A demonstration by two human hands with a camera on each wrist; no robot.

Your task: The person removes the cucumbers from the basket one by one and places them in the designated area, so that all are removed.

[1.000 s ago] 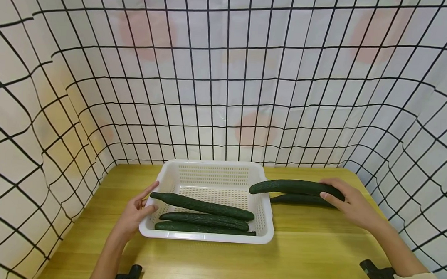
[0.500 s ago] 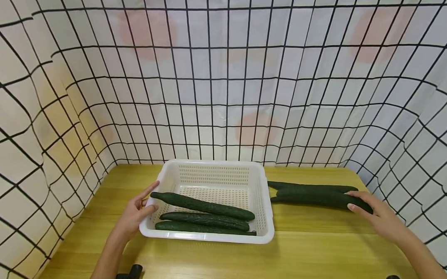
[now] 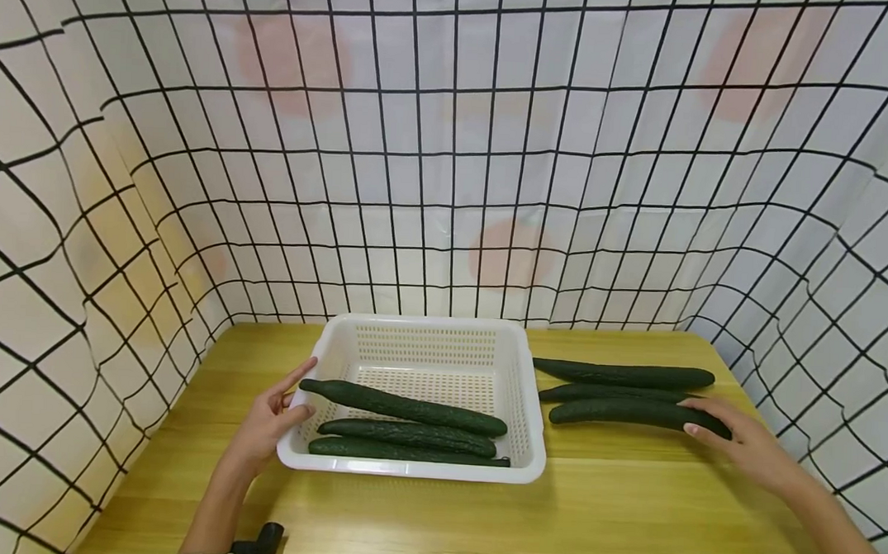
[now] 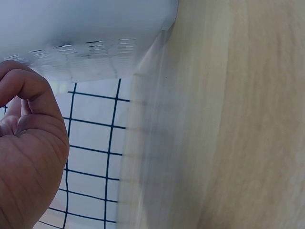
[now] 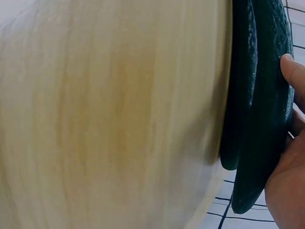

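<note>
A white perforated plastic basket stands mid-table in the head view, with three dark green cucumbers lying lengthwise in its near half; the topmost cucumber lies slantwise. My left hand grips the basket's left rim, thumb at the rim and fingers along the outer side. Right of the basket, my right hand holds a slightly curved cucumber by its right end, thumb on the near side. Another cucumber lies just behind the held one, and a third cucumber lies farther back.
The yellow wood-grain table extends in front of the basket and to both sides. Black wire grid with white sheeting behind it encloses the table at the back and sides. A black wrist device sits by the left forearm.
My right hand has carried its cucumber from beside the basket's right rim rightward and down, then toward the near side, uncovering the cucumbers behind. The left hand and basket have stayed put.
</note>
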